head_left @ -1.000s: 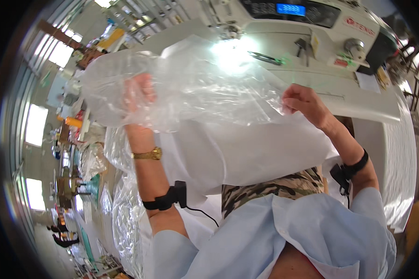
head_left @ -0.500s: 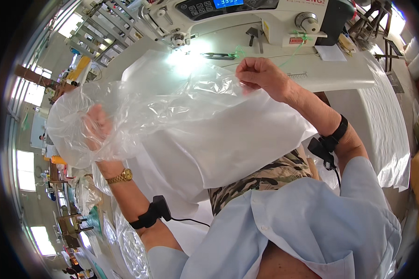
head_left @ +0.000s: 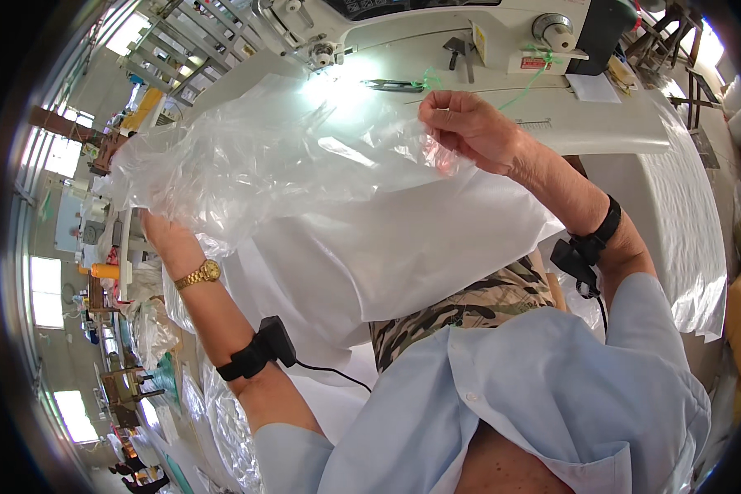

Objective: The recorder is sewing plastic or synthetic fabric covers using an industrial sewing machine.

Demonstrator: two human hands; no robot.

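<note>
A white work surface carries a white sewing machine under bright light, with metal racks and windows off to the left. Small thread snips lie near the needle. Held up before it all is a crumpled clear plastic bag over white fabric — the right hand pinches its top edge with closed fingers, the left hand grips underneath, its fingers hidden.

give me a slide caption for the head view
Both hands hold a clear plastic bag over white fabric.
</note>
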